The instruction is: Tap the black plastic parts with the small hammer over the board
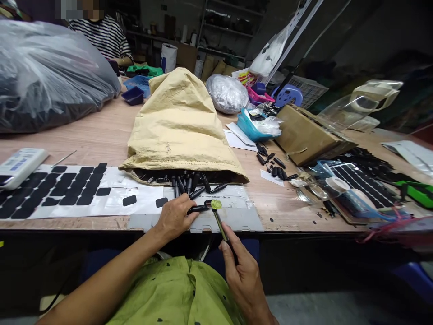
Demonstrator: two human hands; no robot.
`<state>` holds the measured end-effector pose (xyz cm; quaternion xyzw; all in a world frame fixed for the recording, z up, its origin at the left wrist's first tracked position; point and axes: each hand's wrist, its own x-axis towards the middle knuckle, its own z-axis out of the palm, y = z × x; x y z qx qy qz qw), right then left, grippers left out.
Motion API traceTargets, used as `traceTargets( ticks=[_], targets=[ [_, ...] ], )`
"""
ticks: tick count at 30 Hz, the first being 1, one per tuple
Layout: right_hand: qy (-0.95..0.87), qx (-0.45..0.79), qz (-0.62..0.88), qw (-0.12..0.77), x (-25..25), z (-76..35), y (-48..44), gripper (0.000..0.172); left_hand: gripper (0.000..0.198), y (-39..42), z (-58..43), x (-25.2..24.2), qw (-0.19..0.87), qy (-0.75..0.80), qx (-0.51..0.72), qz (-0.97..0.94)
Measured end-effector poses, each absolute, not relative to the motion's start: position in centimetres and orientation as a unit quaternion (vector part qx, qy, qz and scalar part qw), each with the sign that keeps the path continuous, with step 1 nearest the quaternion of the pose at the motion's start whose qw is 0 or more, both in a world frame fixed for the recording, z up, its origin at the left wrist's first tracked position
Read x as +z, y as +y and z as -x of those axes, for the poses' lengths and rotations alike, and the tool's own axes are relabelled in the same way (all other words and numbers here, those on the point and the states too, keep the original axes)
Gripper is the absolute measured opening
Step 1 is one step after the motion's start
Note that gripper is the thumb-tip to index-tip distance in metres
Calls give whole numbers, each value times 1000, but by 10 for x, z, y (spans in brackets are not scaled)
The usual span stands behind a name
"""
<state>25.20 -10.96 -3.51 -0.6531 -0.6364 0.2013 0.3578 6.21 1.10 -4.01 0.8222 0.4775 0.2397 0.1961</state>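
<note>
Gripping a small hammer [220, 227] by its handle, the right hand [241, 264] is closed around it, its yellow-green head just beyond the fingers. The left hand [175, 217], apart from the right, pinches a black tube [199, 209] whose far end lies right beside the hammer head; whether they touch cannot be told. Under the left fingers sits a grey board [241, 214]. Just beyond them, more black tubes [189, 181] spill from a tan sack [181, 122]. Left of that hand lies a sheet of black stickers [71, 188].
</note>
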Motion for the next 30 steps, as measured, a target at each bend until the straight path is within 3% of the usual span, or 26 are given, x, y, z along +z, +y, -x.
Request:
traceTargets(
  ticks=[15,20,26,30],
  targets=[
    [-655,223,647,320,-28,-245,-108,44,12,12,-63,-43,217,485,249,-810],
    [-591,132,732,313,-28,-270,-103,46,13,13,-62,-43,207,471,251,-820],
    [-573,58,794,193,-35,-284,-97,47,17,-16,-46,-37,220,308,255,-890],
    [-576,71,794,182,-43,-276,-97,49,12,-43,-34,-43,176,258,235,-921]
  ],
)
